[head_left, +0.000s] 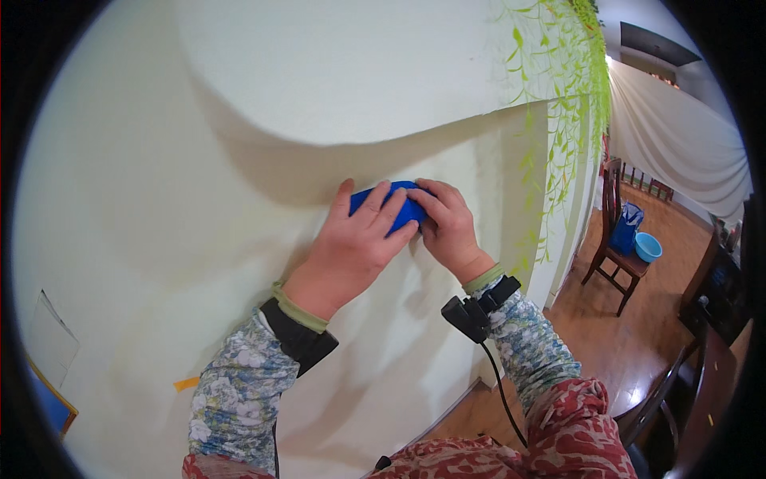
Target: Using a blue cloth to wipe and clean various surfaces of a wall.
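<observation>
A blue object [405,214], whose exact kind I cannot tell, is held against the pale wall [227,323] below the edge of a curved white overhang. My left hand [357,242] spreads its fingers over the object's left and middle part. From the right, my right hand [449,224] grips its other end, fingers bent over the top. The fingertips of both hands are close together on it, and its underside is hidden. Each wrist bears a black strapped device, and a cable hangs from the right one.
Green hanging vines [556,138] trail along the wall's corner at the right. Beyond it, a wooden chair [625,260] holds a blue bag [627,230] and a light-blue basin [648,247]. Orange tape [186,384] is on the wall at lower left. Dark furniture stands at lower right.
</observation>
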`<state>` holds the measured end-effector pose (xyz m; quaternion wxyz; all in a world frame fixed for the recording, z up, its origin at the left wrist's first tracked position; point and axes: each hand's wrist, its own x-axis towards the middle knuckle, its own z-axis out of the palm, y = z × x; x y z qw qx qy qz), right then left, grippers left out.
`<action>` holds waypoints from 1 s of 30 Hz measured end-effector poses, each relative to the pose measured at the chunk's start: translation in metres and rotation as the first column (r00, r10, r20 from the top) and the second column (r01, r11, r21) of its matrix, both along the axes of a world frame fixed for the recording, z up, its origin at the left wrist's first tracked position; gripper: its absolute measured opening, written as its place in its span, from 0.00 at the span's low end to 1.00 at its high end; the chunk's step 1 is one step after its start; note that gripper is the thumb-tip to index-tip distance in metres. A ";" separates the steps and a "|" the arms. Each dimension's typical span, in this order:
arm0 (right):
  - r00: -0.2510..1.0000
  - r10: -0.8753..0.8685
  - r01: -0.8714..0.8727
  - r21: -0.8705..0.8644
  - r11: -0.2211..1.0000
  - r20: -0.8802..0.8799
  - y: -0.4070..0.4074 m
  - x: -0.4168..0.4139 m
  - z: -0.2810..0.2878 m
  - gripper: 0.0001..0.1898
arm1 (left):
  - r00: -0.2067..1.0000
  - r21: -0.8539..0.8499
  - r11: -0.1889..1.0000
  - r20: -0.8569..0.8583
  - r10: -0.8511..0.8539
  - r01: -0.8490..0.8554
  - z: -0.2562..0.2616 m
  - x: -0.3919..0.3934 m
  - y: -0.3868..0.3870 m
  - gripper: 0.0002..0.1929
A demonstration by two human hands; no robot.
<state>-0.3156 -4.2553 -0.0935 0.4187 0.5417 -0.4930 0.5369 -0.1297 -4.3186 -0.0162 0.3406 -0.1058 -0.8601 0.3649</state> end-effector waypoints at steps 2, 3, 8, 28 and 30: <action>0.999 -0.048 0.047 -0.020 0.999 -0.021 0.003 -0.027 0.004 0.27 | 1.000 -0.004 1.000 0.007 -0.020 0.020 -0.001 -0.025 0.000 0.18; 0.995 -0.089 0.088 -0.035 0.996 -0.037 0.002 -0.038 0.005 0.27 | 0.999 -0.001 0.999 0.018 -0.034 0.034 -0.002 -0.035 -0.001 0.18; 0.988 -0.148 0.143 -0.101 0.985 -0.035 0.000 -0.096 0.014 0.31 | 0.999 0.020 1.000 0.045 -0.020 0.019 -0.001 -0.092 -0.001 0.21; 0.884 -0.151 0.058 0.217 0.974 0.443 0.016 -0.076 -0.182 0.35 | 0.943 0.130 0.990 0.317 -0.096 0.057 -0.129 -0.120 0.001 0.13; 0.862 -0.145 0.029 0.239 0.970 0.486 0.013 -0.052 -0.211 0.35 | 0.933 0.132 0.989 0.344 -0.101 0.059 -0.147 -0.102 0.000 0.12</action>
